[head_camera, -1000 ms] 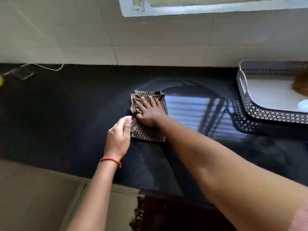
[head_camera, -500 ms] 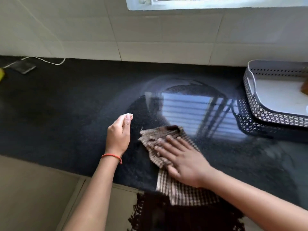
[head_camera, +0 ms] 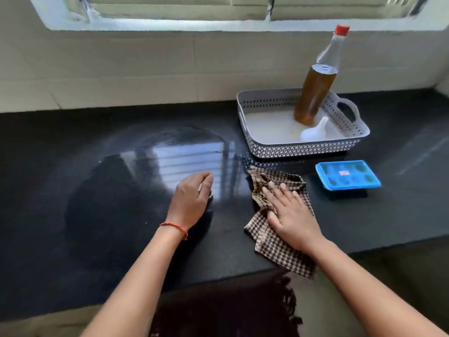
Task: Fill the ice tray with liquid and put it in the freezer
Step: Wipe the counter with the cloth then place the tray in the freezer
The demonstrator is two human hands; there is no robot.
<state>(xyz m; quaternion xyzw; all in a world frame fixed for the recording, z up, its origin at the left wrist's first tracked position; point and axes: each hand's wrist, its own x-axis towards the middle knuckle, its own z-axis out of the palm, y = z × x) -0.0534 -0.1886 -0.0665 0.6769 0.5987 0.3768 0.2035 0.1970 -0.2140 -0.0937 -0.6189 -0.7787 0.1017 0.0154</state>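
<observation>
The small blue rectangular plastic ice tray (head_camera: 348, 175) sits flat on the black counter (head_camera: 401, 210), just right of the brown checked cloth (head_camera: 279, 254) and in front of the grey perforated basket (head_camera: 303, 148), with its long side running roughly left to right and its top facing up. The right hand (head_camera: 292, 215) lies flat with straight fingers pressing the cloth, while the left hand (head_camera: 192, 198) rests loosely curled on the counter, holding nothing. The tray looks light and stiff, so it's probably best gripped by the rim at both short ends, and once filled it'll likely slosh unless kept level.
</observation>
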